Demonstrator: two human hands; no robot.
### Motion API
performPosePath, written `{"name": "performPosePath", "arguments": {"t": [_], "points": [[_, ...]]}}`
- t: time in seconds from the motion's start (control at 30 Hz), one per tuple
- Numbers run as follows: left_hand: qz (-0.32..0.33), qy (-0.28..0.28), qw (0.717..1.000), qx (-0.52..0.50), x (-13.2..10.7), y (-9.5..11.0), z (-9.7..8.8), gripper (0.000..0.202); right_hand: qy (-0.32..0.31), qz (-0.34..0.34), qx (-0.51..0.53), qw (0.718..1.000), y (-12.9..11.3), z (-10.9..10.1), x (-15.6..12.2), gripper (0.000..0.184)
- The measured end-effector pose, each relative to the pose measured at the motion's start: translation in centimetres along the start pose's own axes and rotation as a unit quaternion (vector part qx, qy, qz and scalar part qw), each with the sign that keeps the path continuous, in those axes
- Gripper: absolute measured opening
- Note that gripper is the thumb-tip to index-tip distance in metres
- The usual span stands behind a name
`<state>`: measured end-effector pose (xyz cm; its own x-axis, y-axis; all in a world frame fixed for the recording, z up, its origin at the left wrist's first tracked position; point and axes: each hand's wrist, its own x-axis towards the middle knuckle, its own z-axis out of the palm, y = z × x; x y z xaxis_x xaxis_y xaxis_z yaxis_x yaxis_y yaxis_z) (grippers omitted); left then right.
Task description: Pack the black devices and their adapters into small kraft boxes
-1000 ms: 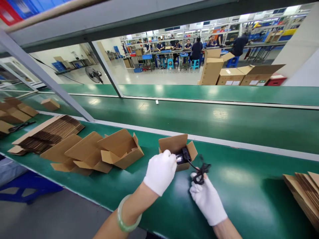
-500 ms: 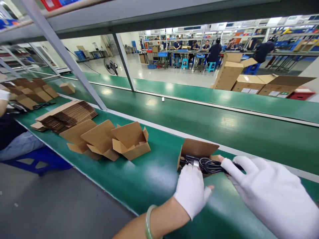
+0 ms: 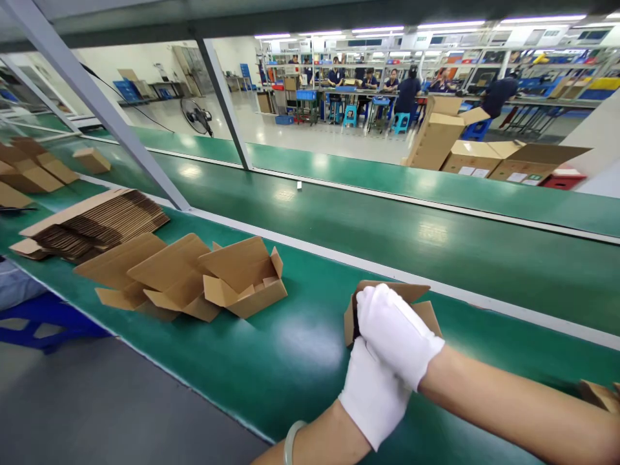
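A small open cardboard box (image 3: 431, 316) sits on the green work surface in front of me, its lid flap raised at the back. My right hand (image 3: 400, 336), in a white glove, lies over the box opening with its fingers curled down. Beneath it, my left hand (image 3: 375, 394), also gloved and with a bangle at the wrist, reaches to the near side of the box. The right hand covers the left hand's fingers. Only a dark sliver of the box's contents shows at its left side; the black cable is hidden.
Three open cardboard boxes (image 3: 256, 297) stand to the left, with a stack of flattened cartons (image 3: 111, 216) beyond them. A slanted metal post (image 3: 106, 116) rises behind. A brown cardboard piece (image 3: 598, 394) lies at the right edge. Other people work in the background.
My right hand has moved left from beside the box onto its opening, over my left hand. The black cable, visible before in the box and right hand, is now covered. The view has shifted slightly.
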<state>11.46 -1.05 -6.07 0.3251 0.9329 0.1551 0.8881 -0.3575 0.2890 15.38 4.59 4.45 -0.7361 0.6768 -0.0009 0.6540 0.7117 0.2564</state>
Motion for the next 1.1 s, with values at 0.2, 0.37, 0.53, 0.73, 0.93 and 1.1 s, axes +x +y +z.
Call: {"name": "performPosePath", "arguments": {"t": [0.2,0.37,0.53,0.73,0.93,1.1], "points": [[0.033,0.06,0.994,-0.087,-1.3,-1.4,-1.1,0.031,-0.036,-0.021,0.007,0.999,2.4,3.4,-1.1,0.025],[0.056,0.046,0.989,-0.13,-1.1,-2.6,-1.6,0.029,0.152,0.003,0.162,0.975,2.8,6.4,-6.5,0.042],[0.069,0.099,0.982,-0.145,-1.1,-2.6,-2.7,0.028,0.234,0.242,0.149,0.93,0.5,7.3,-10.8,0.04],[0.0,0.194,0.97,-0.145,-0.6,-4.1,-6.3,0.03,0.128,0.27,0.215,0.93,-1.8,7.5,-9.1,0.044],[0.021,0.077,0.996,-0.024,1.9,-5.9,-8.9,0.029,-0.07,0.186,0.187,0.962,-2.7,4.8,-5.0,0.045],[0.076,-0.06,0.995,0.039,4.6,-6.1,-9.4,0.032,-0.151,0.204,0.143,0.957,-3.0,2.8,-4.0,0.053]]}}
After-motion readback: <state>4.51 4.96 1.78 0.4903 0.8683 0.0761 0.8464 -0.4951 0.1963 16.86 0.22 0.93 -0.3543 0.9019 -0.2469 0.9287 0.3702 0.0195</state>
